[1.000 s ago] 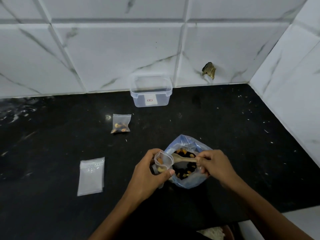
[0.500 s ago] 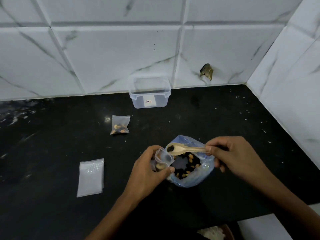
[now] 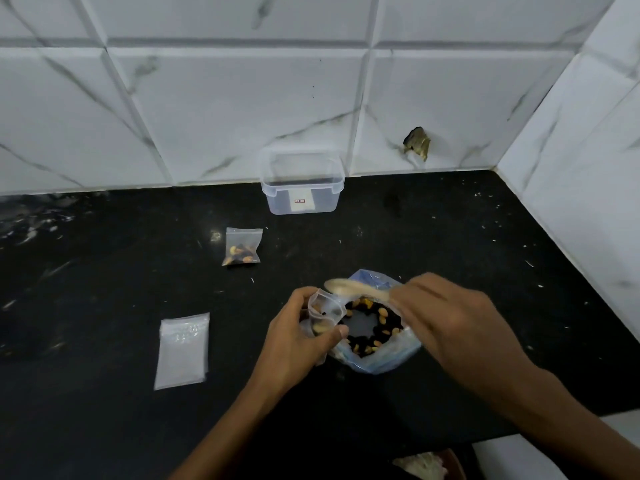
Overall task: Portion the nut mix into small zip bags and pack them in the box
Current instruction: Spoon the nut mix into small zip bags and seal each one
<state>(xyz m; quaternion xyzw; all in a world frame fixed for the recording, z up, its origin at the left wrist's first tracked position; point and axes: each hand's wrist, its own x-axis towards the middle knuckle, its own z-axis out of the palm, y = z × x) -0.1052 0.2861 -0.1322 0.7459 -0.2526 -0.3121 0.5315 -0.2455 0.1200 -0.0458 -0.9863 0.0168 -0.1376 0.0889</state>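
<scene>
Pinching spoon [image 3: 349, 289], right hand [image 3: 446, 320] — left hand [image 3: 298, 337] grips zip bag [image 3: 323, 311].

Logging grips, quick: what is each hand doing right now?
Left hand: holds the small zip bag open.
Right hand: grips the spoon, blurred, above the nut mix bag.

Two bare forearms come in from the near edge, with no sleeve, cuff, watch or bracelet showing on either. The left hand [image 3: 298, 344] shows no ring and short, unpainted nails. The right hand [image 3: 446, 320] is blurred, so finer detail on it cannot be told.
</scene>
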